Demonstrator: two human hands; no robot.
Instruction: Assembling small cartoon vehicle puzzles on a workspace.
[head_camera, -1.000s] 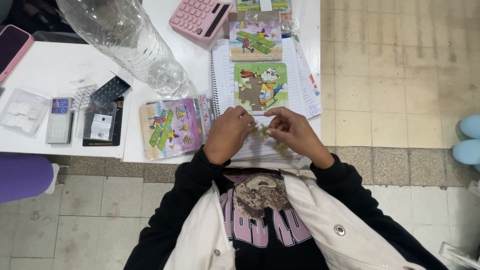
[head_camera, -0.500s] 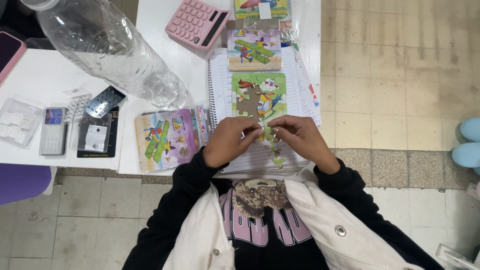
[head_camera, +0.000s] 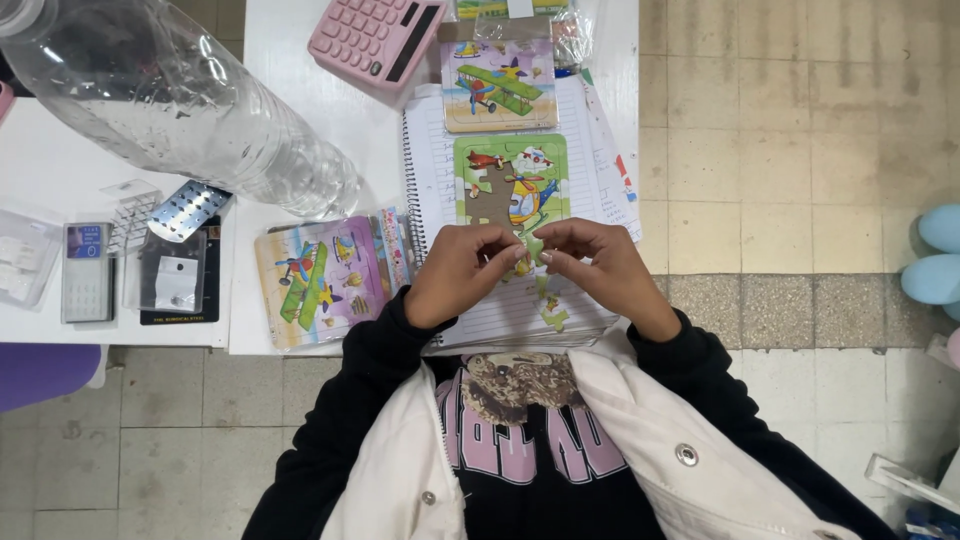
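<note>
A green helicopter puzzle board (head_camera: 511, 182) lies on a spiral notebook (head_camera: 430, 170), with a brown gap where pieces are out. My left hand (head_camera: 458, 272) and my right hand (head_camera: 596, 268) meet just below the board, fingertips pinched together on a small green puzzle piece (head_camera: 530, 252). Loose green pieces (head_camera: 551, 303) lie on the notebook page under my right hand. A second puzzle with a green biplane (head_camera: 498, 86) rests above the board.
A large clear plastic bottle (head_camera: 170, 100) lies on its side at the left. A pink calculator (head_camera: 378, 36) sits at the top. A stack of airplane puzzles (head_camera: 318, 278) lies left of my hands. Small clear boxes (head_camera: 90, 265) sit far left. Tiled floor is to the right.
My hands have moved up the notebook toward the green board, still pinched on the piece. The view has shifted, so the bottle fills more of the upper left.
</note>
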